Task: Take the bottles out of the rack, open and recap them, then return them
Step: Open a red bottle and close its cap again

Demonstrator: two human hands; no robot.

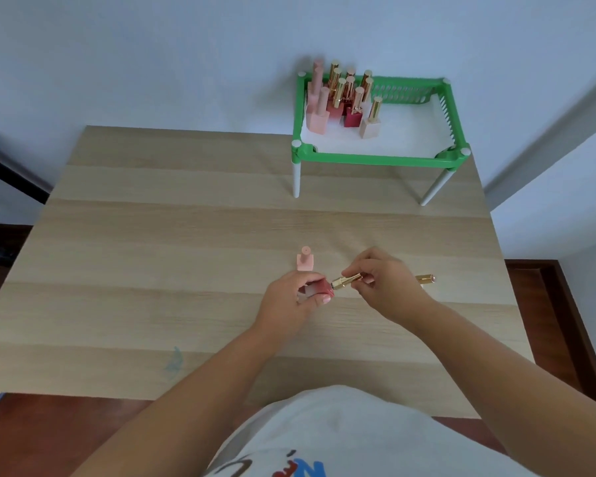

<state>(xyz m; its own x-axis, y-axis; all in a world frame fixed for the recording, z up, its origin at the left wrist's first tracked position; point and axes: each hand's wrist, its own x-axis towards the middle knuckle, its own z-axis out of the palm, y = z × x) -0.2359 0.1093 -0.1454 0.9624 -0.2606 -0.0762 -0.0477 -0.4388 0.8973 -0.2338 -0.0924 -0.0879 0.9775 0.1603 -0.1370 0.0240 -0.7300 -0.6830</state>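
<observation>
The left half of the tabletop (152, 235) lies bare, giving wide passage. At far right the green rack (379, 159) stands on legs, with open space beneath it. Bottles (341, 101) crowd its far-left corner; its right part is open. Near centre, a pink bottle (305, 261) stands just beyond the hands, and a gold cap (425, 278) lies to their right.

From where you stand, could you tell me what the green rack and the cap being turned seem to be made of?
The green rack looks like moulded plastic with a dull sheen: uniform colour, slotted walls, pale push-in legs. The cap pinched by the right hand looks gold and metallic, given its bright highlights; it could be plated plastic.
</observation>
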